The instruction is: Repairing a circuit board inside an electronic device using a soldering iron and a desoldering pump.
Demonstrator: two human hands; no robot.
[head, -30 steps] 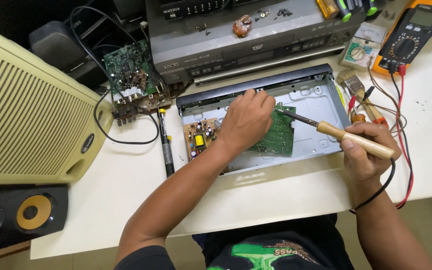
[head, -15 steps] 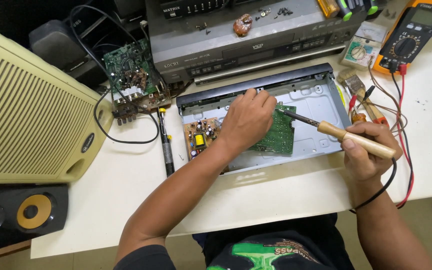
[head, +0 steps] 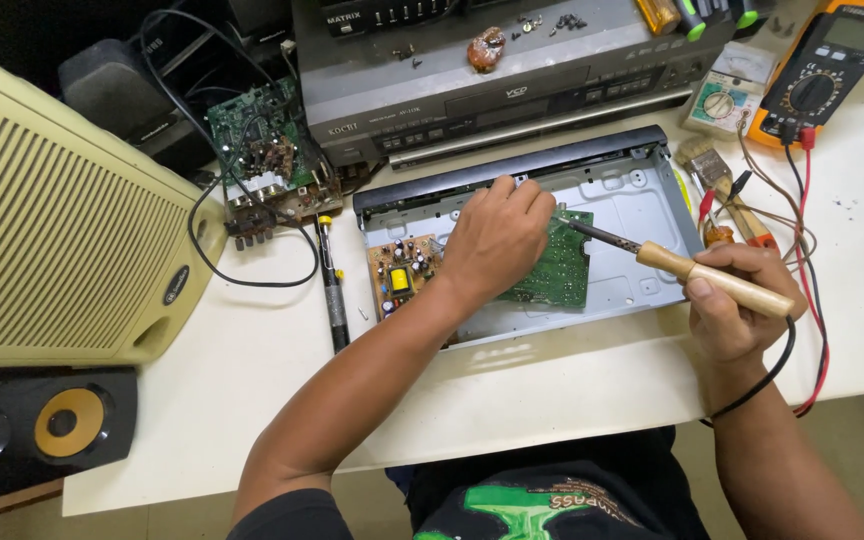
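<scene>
Hands are set over an opened player chassis [head: 642,185] that lies on the white table [head: 252,400]. The left hand [head: 497,240] is laid on the green circuit board [head: 562,275] inside the chassis, its fingers curled down at the board's upper edge — something thin may be pinched there, but it cannot be made out. The right hand [head: 737,305] is closed around the wooden handle of a soldering iron [head: 697,275], whose dark metal tip is brought to the top corner of the board, just beside the left fingertips. A black cord is seen looping from the handle below the right wrist.

A small brown power board [head: 400,275] is seated at the chassis's left end, and a black screwdriver [head: 332,285] is left just beside it on the table. Behind stands a grey disc player [head: 452,85]; a loose green board [head: 262,145] with cables lies to its left. An orange multimeter [head: 832,65] is placed at the far right, a pale slatted speaker cabinet [head: 52,240] at the far left.
</scene>
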